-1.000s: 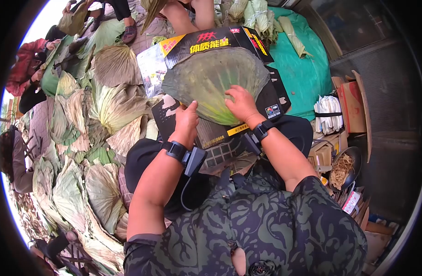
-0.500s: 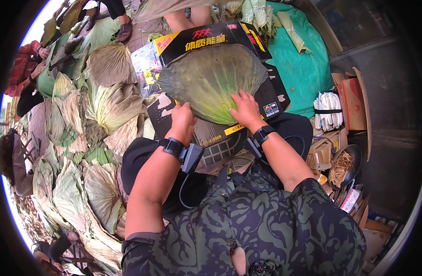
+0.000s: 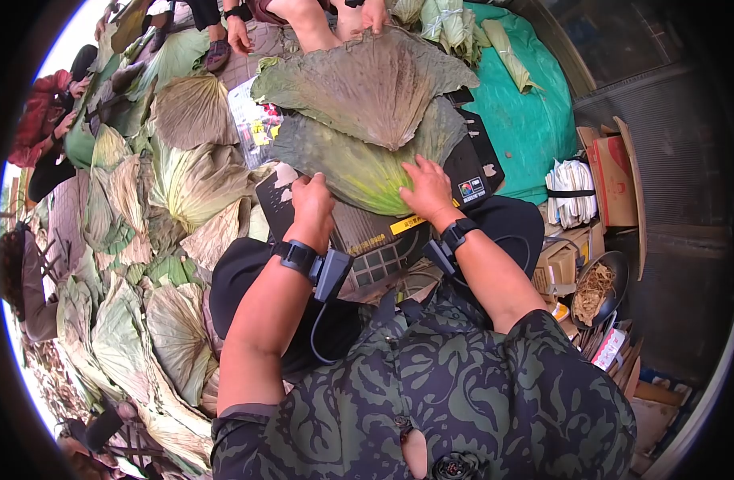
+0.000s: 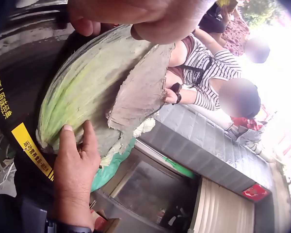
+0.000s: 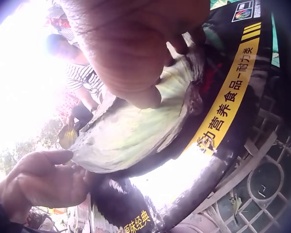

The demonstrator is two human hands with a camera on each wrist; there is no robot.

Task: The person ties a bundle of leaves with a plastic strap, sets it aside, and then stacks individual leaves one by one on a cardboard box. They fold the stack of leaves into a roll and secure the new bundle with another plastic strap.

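A broad lotus leaf [image 3: 355,178], yellow-green near its lower edge, lies on black printed cardboard [image 3: 485,152] across the lap. My right hand [image 3: 428,190] rests on its lower right part with fingers spread and fairly straight. At the leaf's left edge, my left hand [image 3: 312,208] has curled fingers; its thumb [image 5: 63,156] meets the rim in the right wrist view, pinching it. A second, browner lotus leaf [image 3: 375,88] overlaps the upper part of the first. Another person's hand [image 3: 374,16] holds its far edge.
Many dried leaves [image 3: 191,192] cover the ground at left. Rolled leaves [image 3: 507,54] lie on a green sheet [image 3: 519,136] at upper right. A strapped paper bundle [image 3: 571,196], cardboard boxes [image 3: 611,180] and a dark pan [image 3: 599,292] of dry scraps stand at right. Other people sit at upper left.
The browner leaf has come down from the far side over the first leaf, brought by the other person. My right hand slid slightly up and settled flat; my left fingers curled at the edge.
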